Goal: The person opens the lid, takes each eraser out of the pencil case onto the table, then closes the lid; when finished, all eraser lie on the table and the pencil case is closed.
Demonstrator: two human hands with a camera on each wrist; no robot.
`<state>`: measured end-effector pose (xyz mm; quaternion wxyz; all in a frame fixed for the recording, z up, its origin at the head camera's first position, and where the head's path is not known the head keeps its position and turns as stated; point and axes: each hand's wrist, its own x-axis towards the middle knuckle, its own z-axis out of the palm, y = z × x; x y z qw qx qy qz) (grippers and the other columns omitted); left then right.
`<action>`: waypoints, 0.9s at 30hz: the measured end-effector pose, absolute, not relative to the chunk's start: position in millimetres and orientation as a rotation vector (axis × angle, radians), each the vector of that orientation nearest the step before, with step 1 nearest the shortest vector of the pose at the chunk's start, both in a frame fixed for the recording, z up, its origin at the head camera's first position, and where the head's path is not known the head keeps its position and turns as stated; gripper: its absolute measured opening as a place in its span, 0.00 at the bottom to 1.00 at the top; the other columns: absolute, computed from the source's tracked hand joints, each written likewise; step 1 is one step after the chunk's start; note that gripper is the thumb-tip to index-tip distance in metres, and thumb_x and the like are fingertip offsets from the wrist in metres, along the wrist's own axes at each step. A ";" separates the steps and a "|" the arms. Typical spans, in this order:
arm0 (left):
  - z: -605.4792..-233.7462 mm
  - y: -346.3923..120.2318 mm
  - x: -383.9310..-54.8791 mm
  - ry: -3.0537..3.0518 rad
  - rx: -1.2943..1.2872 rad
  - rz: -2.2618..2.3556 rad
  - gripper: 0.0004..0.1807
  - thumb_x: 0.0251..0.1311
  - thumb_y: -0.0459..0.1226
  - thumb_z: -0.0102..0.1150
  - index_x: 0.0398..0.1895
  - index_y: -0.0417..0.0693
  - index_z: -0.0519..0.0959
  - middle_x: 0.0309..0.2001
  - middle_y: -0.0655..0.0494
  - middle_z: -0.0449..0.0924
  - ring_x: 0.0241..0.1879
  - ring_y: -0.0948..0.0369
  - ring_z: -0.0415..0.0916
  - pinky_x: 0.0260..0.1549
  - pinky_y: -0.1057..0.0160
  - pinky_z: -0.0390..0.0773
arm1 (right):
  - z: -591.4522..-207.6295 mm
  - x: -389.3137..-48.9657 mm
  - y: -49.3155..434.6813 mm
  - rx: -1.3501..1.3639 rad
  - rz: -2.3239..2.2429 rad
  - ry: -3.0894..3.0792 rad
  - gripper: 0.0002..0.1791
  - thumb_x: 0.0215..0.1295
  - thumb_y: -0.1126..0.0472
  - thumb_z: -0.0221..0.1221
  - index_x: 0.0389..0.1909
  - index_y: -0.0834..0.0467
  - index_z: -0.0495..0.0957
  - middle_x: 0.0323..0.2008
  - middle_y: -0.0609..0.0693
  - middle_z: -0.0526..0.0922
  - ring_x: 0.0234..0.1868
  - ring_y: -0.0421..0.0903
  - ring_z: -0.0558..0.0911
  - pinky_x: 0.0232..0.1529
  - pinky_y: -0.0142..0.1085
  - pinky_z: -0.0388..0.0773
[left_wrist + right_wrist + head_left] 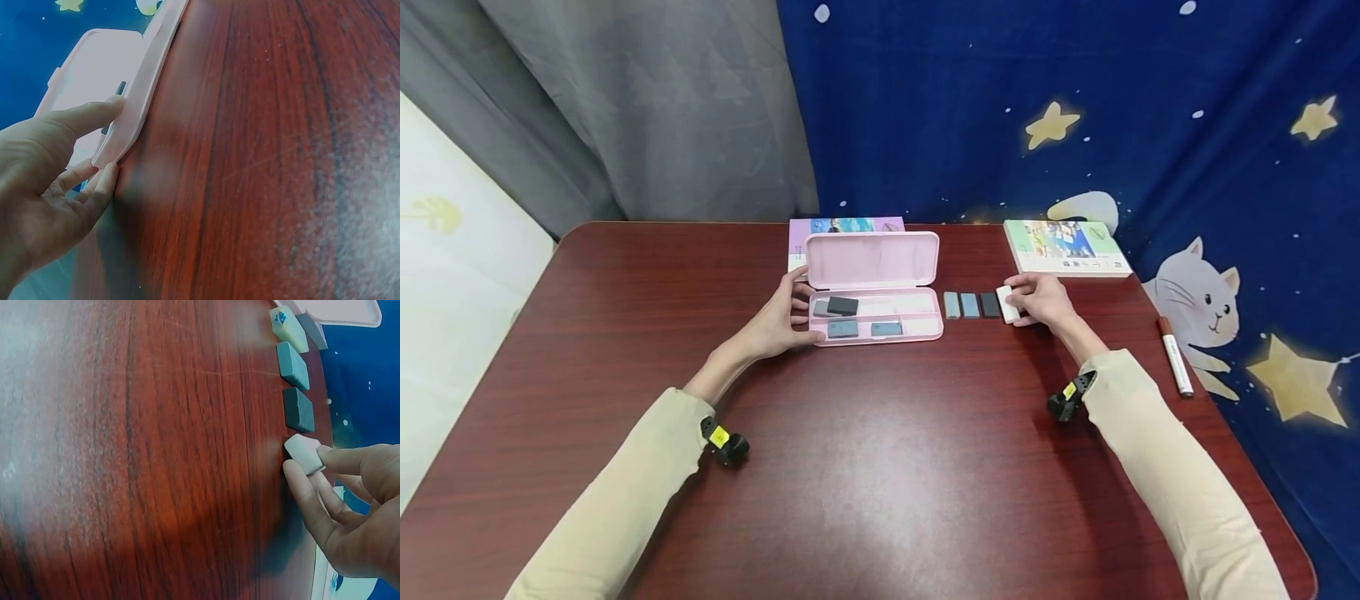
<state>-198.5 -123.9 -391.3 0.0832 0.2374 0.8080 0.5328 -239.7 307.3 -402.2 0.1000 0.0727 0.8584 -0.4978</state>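
Observation:
A pink pencil case (pixel 872 260) lies with its lid raised. My left hand (pixel 775 321) holds it by the left end, thumb at the front corner and fingers along the side. Inside, a black eraser (pixel 843 307) overlaps a grey one in the back compartment; two blue-grey erasers (pixel 842 329) sit in the front one. To the right of the case stands a row: a pale green eraser (pixel 952 306), a blue eraser (pixel 969 306) and a dark grey eraser (pixel 990 305). At the row's right end, my right hand (pixel 1047 302) pinches a white eraser (pixel 304 454) between thumb and fingers.
Behind the case lies a purple box (pixel 801 237), partly hidden by the lid. A green-and-white box (pixel 1067 250) is at the back right, beyond my right hand. A marker (pixel 1176 358) lies near the right edge of the brown table (pixel 880 467).

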 end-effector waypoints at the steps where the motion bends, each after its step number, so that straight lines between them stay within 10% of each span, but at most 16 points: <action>1: -391.3 -123.8 -198.5 2.411 0.707 1.592 0.57 0.44 0.20 0.70 0.72 0.30 0.40 0.58 0.24 0.58 0.52 0.33 0.64 0.54 0.39 0.70 | -402.3 -239.5 307.4 0.212 -1.470 2.541 0.19 0.65 0.73 0.56 0.57 0.69 0.72 0.40 0.59 0.77 0.30 0.43 0.78 0.27 0.39 0.84; 27: -423.1 -130.4 -214.4 2.438 0.707 1.603 0.60 0.45 0.24 0.73 0.75 0.42 0.39 0.58 0.32 0.60 0.53 0.42 0.66 0.55 0.44 0.71 | -404.6 -236.1 313.2 0.187 -1.431 2.600 0.18 0.65 0.71 0.57 0.56 0.69 0.73 0.38 0.60 0.78 0.26 0.42 0.77 0.26 0.40 0.83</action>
